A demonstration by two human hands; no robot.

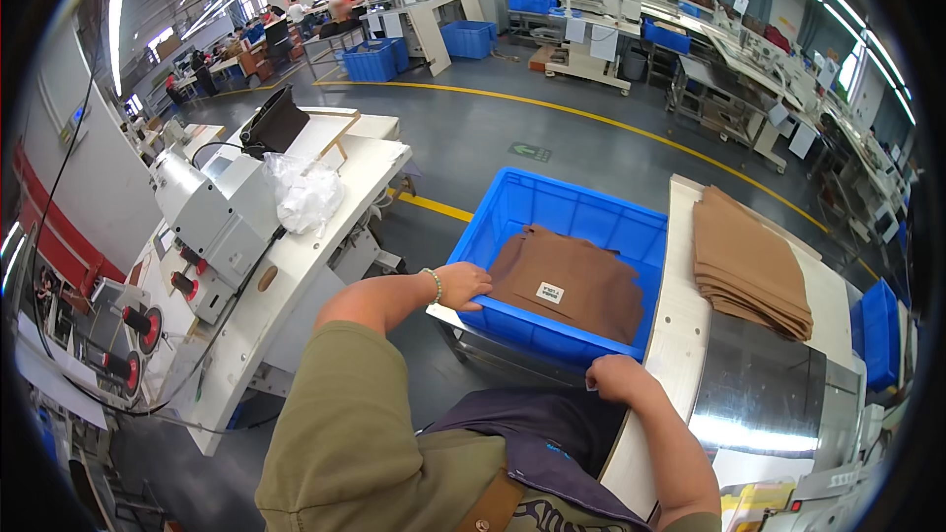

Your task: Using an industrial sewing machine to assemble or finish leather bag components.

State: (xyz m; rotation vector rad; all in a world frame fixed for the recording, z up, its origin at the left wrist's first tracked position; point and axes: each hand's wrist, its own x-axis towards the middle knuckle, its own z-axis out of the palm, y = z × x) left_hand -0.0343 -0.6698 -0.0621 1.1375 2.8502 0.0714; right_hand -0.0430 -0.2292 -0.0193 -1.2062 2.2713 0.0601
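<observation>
A blue plastic bin (pixel 572 199) stands before me, with a stack of brown cut fabric or leather pieces (pixel 581 271) inside. On top of that stack lies a small white printed label (pixel 550 293). My left hand (pixel 463 286), with a beaded bracelet at the wrist, is closed over the bin's near left rim. By the near right corner of the bin, my right hand (pixel 616 377) is curled shut. A tiny pale bit shows at its fingertips; what it is cannot be made out.
Right of the bin, a pale worktable (pixel 680 281) carries a pile of brown pieces (pixel 744 256) and a shiny metal plate (pixel 759 384). At left stands a sewing machine (pixel 212 227) with thread spools and a clear plastic bag (pixel 301 192). Farther right is another blue bin (pixel 875 330).
</observation>
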